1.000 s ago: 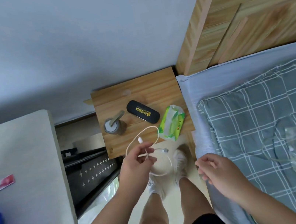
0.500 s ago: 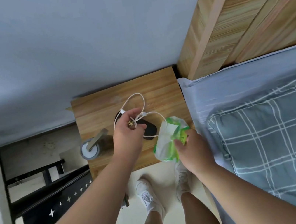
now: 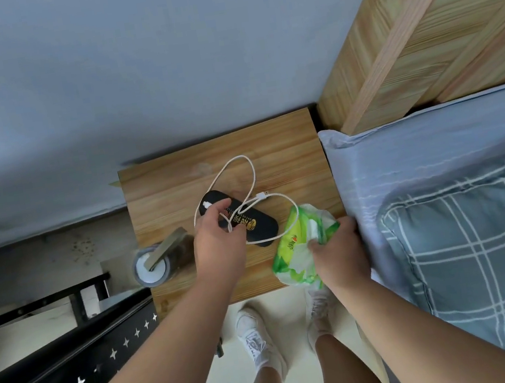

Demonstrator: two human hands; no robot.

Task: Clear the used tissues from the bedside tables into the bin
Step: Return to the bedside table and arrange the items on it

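A wooden bedside table [image 3: 286,139] stands against the wall beside the bed. My left hand [image 3: 220,246] hovers over its middle, pinching a looped white charging cable [image 3: 249,172] that drapes across the tabletop. My right hand [image 3: 336,250] grips a green and white tissue pack [image 3: 292,244] at the table's front right corner, white tissue showing at its opening. No loose used tissue and no bin are visible.
A black case with gold lettering [image 3: 250,228] lies under the cable. A tape roll [image 3: 154,266] sits at the table's left edge. The bed with a plaid pillow [image 3: 486,253] is right, a wooden headboard [image 3: 418,32] behind. A black shelf [image 3: 71,352] is left.
My left hand carried the cable from the front edge over the table and laid its loop down. My right hand reached in and took hold of the tissue pack.
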